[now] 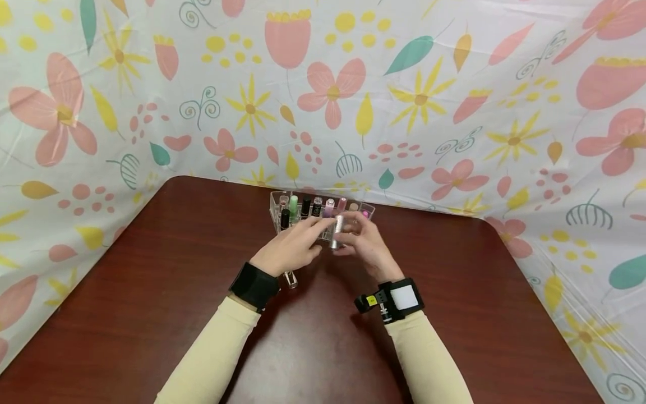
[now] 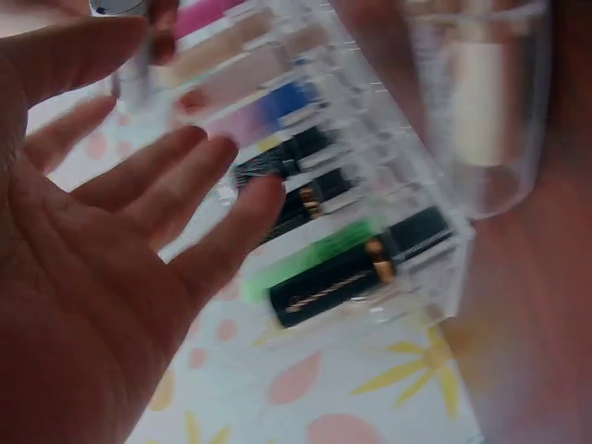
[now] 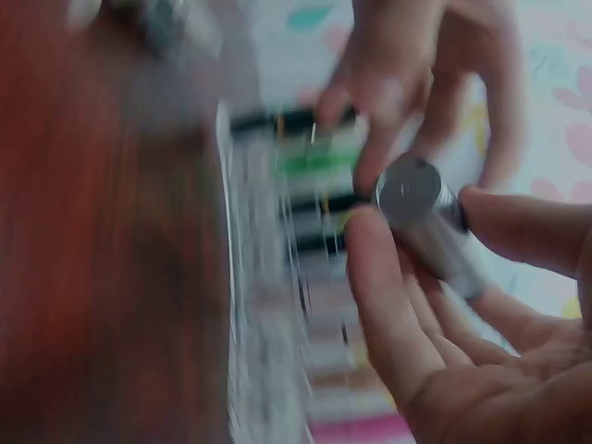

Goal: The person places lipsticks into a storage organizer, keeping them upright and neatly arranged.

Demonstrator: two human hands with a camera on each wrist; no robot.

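Note:
A silver lipstick tube (image 1: 336, 232) stands almost upright, raised above the table. My right hand (image 1: 367, 241) pinches it between thumb and fingers; in the right wrist view the tube's round grey end (image 3: 410, 191) faces the camera. My left hand (image 1: 295, 247) reaches in from the other side with fingers extended, a fingertip close to the tube's top; whether it touches I cannot tell. Behind both hands a clear tiered organizer (image 1: 275, 203) holds several lipsticks, among them a black one (image 2: 333, 284), a green one (image 1: 294, 206) and a purple one (image 1: 329, 207). My hands hide part of its front.
A clear-cased tube (image 1: 290, 279) lies on the dark wooden table (image 1: 166, 292) beside my left wrist, nearer to me than the organizer. A flower-printed sheet (image 1: 419, 140) rises behind the table and along both sides.

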